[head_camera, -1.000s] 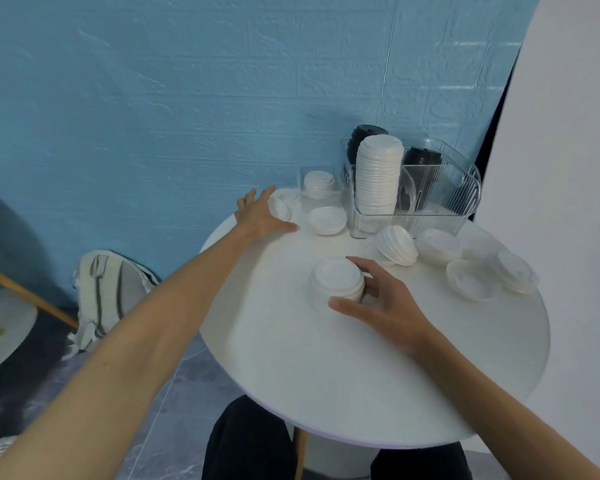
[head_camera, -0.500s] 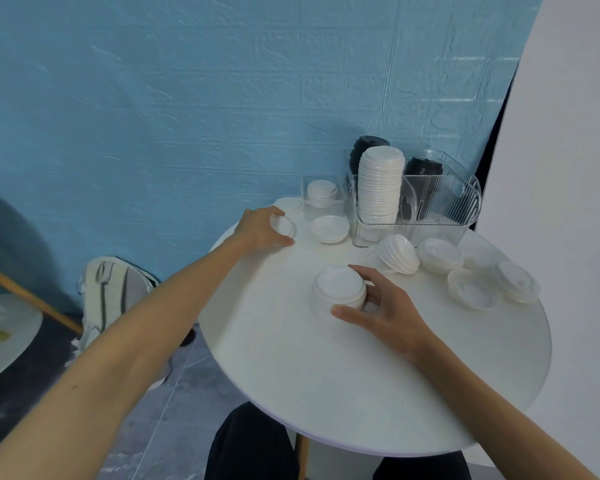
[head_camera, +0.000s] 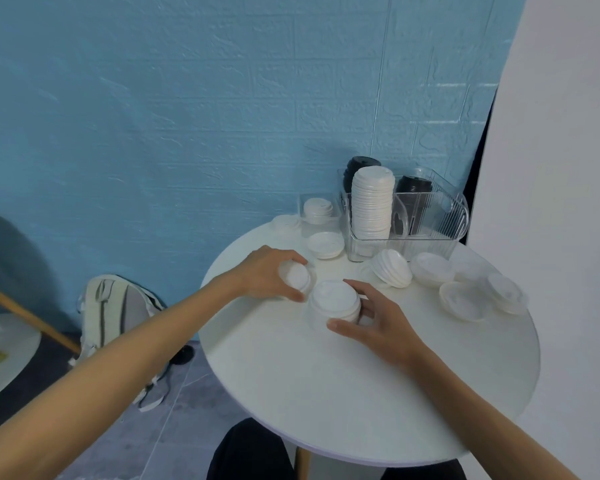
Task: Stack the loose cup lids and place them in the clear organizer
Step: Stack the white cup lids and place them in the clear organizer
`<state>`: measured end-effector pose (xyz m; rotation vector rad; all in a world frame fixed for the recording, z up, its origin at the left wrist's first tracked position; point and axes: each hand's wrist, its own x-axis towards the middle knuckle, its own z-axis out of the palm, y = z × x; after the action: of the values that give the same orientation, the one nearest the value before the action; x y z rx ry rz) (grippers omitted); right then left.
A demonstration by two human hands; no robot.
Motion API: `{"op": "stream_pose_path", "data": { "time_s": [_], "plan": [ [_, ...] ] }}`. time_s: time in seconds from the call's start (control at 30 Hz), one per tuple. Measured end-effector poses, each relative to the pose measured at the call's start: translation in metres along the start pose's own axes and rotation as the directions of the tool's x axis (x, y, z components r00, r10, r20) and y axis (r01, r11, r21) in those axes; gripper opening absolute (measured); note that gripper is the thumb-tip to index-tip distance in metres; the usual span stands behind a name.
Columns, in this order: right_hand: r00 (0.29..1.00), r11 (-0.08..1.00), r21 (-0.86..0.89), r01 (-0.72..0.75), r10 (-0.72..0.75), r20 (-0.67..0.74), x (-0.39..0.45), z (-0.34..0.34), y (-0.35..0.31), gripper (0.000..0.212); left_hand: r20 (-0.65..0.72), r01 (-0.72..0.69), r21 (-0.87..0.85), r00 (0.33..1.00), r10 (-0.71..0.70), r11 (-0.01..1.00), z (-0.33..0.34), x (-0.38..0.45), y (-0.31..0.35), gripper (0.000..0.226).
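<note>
My right hand (head_camera: pixel 378 323) grips a short stack of white lids (head_camera: pixel 334 302) standing near the middle of the round white table (head_camera: pixel 326 393). My left hand (head_camera: pixel 267 271) holds a single white lid (head_camera: pixel 297 276), tilted, right beside that stack. The clear organizer (head_camera: pixel 426 230) stands at the table's back edge with a tall stack of white lids (head_camera: pixel 372 206) and black lids (head_camera: pixel 359 168) inside. Loose white lids lie around it: a tipped stack (head_camera: pixel 392 268), one lid (head_camera: pixel 325 244) left of the organizer, and several lids (head_camera: pixel 465 296) at the right.
A small clear box (head_camera: pixel 317 211) with white lids sits left of the organizer, and one lid (head_camera: pixel 285 223) lies beside it at the table's edge. A blue brick-pattern wall is behind, a white wall to the right. A grey backpack (head_camera: pixel 115 313) lies on the floor at the left.
My left hand has taken a lid from the table's far left edge and carried it right, next to the stack. My right hand has stayed on the stack.
</note>
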<state>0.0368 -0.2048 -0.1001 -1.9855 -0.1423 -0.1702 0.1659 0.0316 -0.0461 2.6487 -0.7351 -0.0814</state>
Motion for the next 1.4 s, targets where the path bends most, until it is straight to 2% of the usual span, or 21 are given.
{"op": "stream_pose_path", "data": {
  "time_s": [0.03, 0.07, 0.13, 0.2, 0.3, 0.37, 0.47, 0.6, 0.8, 1.07, 1.23, 1.4],
  "plan": [
    [1.000, 1.000, -0.004, 0.002, -0.002, 0.000, 0.000, 0.000, 0.000, 0.075, -0.031, 0.009, -0.024, 0.999, -0.010, 1.000, -0.006, -0.004, 0.005, 0.072],
    [1.000, 1.000, -0.007, 0.003, -0.003, 0.000, 0.000, 0.000, 0.000, 0.075, -0.060, 0.011, -0.121, 0.998, -0.019, 0.993, -0.012, -0.008, 0.012, 0.069],
    [1.000, 1.000, -0.007, 0.003, -0.002, 0.002, -0.001, 0.000, 0.000, 0.076, -0.071, -0.015, -0.419, 0.997, -0.016, 0.908, -0.021, -0.017, 0.027, 0.063],
    [1.000, 1.000, -0.005, 0.005, -0.005, 0.006, -0.001, 0.000, 0.000, 0.076, -0.060, -0.053, -0.541, 0.998, 0.024, 0.839, -0.021, -0.028, 0.044, 0.062],
    [1.000, 1.000, 0.002, 0.014, -0.014, 0.022, 0.000, -0.001, -0.002, 0.076, -0.052, -0.093, -0.492, 0.996, 0.078, 0.866, -0.002, -0.038, 0.061, 0.065],
    [1.000, 1.000, 0.014, 0.006, -0.006, 0.012, 0.000, 0.000, -0.002, 0.087, -0.067, -0.116, -0.412, 0.993, 0.097, 0.904, 0.013, -0.042, 0.064, 0.064],
    [1.000, 1.000, 0.017, 0.004, -0.005, 0.016, -0.001, 0.001, -0.003, 0.098, -0.085, -0.108, -0.401, 0.993, 0.081, 0.910, 0.023, -0.043, 0.065, 0.062],
    [0.999, 0.999, -0.009, 0.034, -0.034, 0.033, 0.001, 0.000, -0.002, 0.092, -0.093, -0.100, -0.352, 0.993, 0.071, 0.931, 0.021, -0.046, 0.070, 0.063],
    [0.999, 0.999, -0.011, 0.033, -0.032, 0.034, 0.001, 0.002, 0.001, 0.094, -0.074, -0.060, -0.254, 0.996, 0.042, 0.965, 0.019, -0.045, 0.084, 0.065],
    [0.998, 0.997, -0.036, 0.063, -0.062, 0.025, 0.001, 0.001, 0.001, 0.081, -0.072, -0.046, -0.308, 0.997, 0.024, 0.950, 0.024, -0.049, 0.079, 0.066],
    [0.996, 0.995, -0.047, 0.093, -0.092, 0.011, 0.000, 0.001, 0.000, 0.075, -0.162, -0.104, -0.471, 0.986, 0.029, 0.876, 0.041, -0.047, 0.071, 0.048],
    [0.996, 0.995, -0.047, 0.091, -0.091, 0.011, -0.002, 0.000, -0.003, 0.067, -0.200, -0.092, -0.447, 0.980, 0.000, 0.890, 0.058, -0.036, 0.065, 0.037]
  ]
}}
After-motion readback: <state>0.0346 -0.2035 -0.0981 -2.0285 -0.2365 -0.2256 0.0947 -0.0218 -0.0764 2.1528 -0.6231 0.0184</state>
